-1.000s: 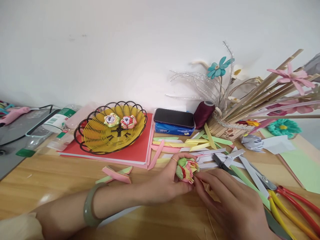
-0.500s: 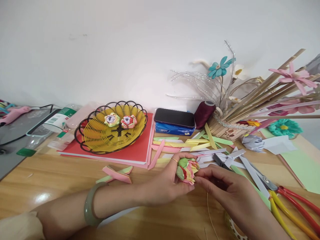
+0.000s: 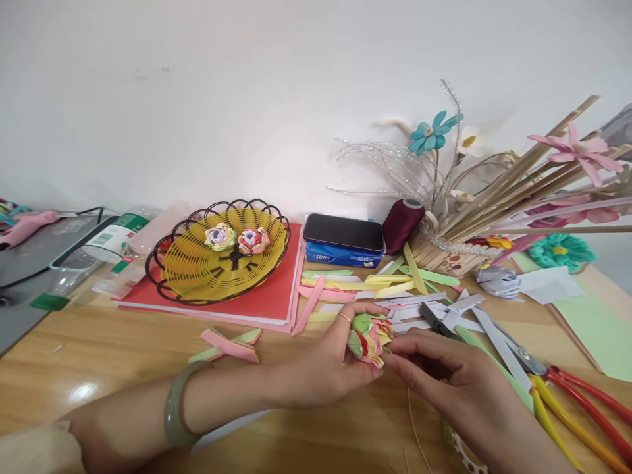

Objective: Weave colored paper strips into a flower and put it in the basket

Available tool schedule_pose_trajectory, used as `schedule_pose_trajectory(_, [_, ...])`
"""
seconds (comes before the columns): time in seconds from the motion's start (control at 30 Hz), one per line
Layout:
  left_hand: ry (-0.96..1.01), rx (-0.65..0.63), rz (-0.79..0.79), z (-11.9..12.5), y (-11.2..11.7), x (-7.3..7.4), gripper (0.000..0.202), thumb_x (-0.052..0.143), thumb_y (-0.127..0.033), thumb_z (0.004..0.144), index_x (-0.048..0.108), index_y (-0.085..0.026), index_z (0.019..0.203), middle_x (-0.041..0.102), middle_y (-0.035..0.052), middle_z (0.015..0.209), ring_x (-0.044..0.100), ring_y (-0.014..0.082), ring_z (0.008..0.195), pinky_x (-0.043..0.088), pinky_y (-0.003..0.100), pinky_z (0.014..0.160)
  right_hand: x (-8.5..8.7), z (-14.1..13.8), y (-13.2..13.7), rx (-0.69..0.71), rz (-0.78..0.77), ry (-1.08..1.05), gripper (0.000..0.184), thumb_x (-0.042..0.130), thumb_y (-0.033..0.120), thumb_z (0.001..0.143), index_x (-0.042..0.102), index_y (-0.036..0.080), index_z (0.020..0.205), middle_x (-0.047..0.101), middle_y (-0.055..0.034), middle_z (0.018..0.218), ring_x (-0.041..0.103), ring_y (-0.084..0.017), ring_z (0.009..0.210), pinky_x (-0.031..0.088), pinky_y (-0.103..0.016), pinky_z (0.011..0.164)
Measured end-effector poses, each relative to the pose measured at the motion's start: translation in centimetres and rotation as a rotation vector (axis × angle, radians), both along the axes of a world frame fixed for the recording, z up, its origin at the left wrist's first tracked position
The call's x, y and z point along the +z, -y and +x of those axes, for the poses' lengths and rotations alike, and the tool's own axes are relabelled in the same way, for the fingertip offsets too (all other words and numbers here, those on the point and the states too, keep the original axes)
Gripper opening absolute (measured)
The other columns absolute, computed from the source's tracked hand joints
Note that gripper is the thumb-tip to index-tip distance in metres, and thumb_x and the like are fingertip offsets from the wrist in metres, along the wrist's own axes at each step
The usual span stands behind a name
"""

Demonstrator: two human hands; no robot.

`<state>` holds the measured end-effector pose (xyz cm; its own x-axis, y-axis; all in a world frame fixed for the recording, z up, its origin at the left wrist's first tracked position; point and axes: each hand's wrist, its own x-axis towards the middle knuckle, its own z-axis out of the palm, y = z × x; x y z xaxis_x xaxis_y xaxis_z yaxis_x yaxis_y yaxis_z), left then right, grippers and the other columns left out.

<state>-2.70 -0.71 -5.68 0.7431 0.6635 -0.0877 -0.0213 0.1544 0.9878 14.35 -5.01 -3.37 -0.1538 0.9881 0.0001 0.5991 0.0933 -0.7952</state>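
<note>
A folded paper flower in green, pink, yellow and red is held above the table, right of the middle. My left hand, with a ring and a bangle on the wrist, wraps round its left side and underside. From the right, my right hand pinches the flower's edge between thumb and fingertips, at a green petal. The other fingers of the right hand are curled and partly hidden. A thin thread hangs below the hands onto the wooden table.
A yellow basket with two paper flowers stands on red paper. Paper strips, scissors, a tape roll, a phone, a thread spool and a flower holder lie around.
My right fingers have shifted slightly at the flower's right edge, where a green petal tip now shows. My left hand keeps its hold; the view has moved a little.
</note>
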Motion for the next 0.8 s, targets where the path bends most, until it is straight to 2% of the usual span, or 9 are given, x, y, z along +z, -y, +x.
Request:
schedule_pose_trajectory(0.07, [0.022, -0.001, -0.018, 0.0, 0.0, 0.1, 0.047, 0.055, -0.02, 0.079, 0.032, -0.02, 0.12, 0.046, 0.0072, 0.106, 0.045, 0.0188, 0.103, 0.036, 0.033, 0.087, 0.7, -0.2, -0.1, 0.05, -0.018, -0.004, 0.023, 0.05, 0.034, 0.082, 0.065, 0.023, 0.069, 0.069, -0.001, 0.069, 0.064, -0.018, 0.066, 0.05, -0.026, 0.059])
schedule_pose_trajectory(0.17, [0.04, -0.014, -0.049, 0.1, 0.1, 0.1, 0.048, 0.056, -0.021, 0.08, 0.031, -0.02, 0.12, 0.046, 0.0064, 0.103, 0.046, 0.0173, 0.096, 0.038, 0.032, 0.084, 1.3, -0.3, -0.2, 0.1, -0.025, 0.008, 0.029, 0.044, 0.034, 0.086, 0.064, 0.022, 0.068, 0.068, -0.001, 0.068, 0.063, -0.017, 0.065, 0.05, -0.025, 0.059])
schedule_pose_trajectory(0.4, [0.034, -0.034, -0.083, 0.2, 0.1, -0.1, 0.051, 0.059, -0.026, 0.078, 0.031, -0.022, 0.121, 0.045, 0.0022, 0.093, 0.044, 0.0137, 0.083, 0.037, 0.028, 0.076, 0.4, 0.1, -0.2, 0.065, 0.024, 0.031, 0.024, 0.048, 0.033, 0.085, 0.066, 0.022, 0.071, 0.069, -0.0011, 0.072, 0.063, -0.016, 0.067, 0.049, -0.025, 0.06])
schedule_pose_trajectory(0.6, [0.044, -0.058, -0.077, 0.1, 0.2, -0.1, 0.05, 0.057, -0.023, 0.08, 0.029, -0.021, 0.121, 0.044, 0.0037, 0.096, 0.043, 0.0138, 0.083, 0.036, 0.029, 0.076, 0.5, 0.0, -0.1, 0.054, -0.004, -0.003, 0.025, 0.05, 0.034, 0.083, 0.065, 0.023, 0.067, 0.069, -0.0003, 0.069, 0.063, -0.016, 0.065, 0.048, -0.024, 0.059])
schedule_pose_trajectory(0.8, [0.044, -0.066, -0.098, 0.1, 0.1, -0.1, 0.05, 0.058, -0.023, 0.079, 0.03, -0.021, 0.12, 0.044, 0.0021, 0.092, 0.043, 0.0124, 0.08, 0.036, 0.027, 0.072, -0.4, 0.1, 0.2, 0.007, -0.04, -0.021, 0.025, 0.052, 0.037, 0.082, 0.065, 0.023, 0.066, 0.069, -0.0003, 0.069, 0.063, -0.017, 0.065, 0.047, -0.026, 0.06])
